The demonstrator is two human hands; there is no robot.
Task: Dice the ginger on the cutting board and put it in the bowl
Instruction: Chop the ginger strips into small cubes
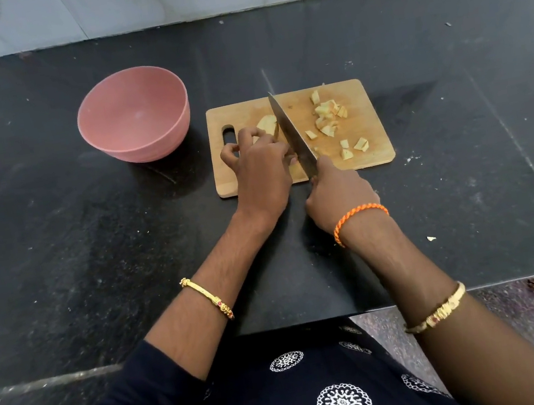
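Head view, kitchen counter (55, 234).
Item 1: board (372, 152), centre, handle slot at 9 o'clock.
Item 2: ginger (267, 123), uncut lump at the board's 9 o'clock side, pinned under the curled fingertips of the left hand (258, 165), evidently to keep it from rolling under the blade.
Item 3: knife (291, 132), handle gripped by the right hand (337, 195); blade runs toward 11 o'clock, its flat just beside the left knuckles, edge at the lump.
Item 4: dice (327, 117), loose pieces spread at 2 to 4 o'clock on the board, lying clear of the cutting line.
Item 5: bowl (159, 142), pink, at 10 o'clock off the board, nothing visible inside; close by, likely for an easy transfer.
Status, judged: dicing partway; transfer not begun.
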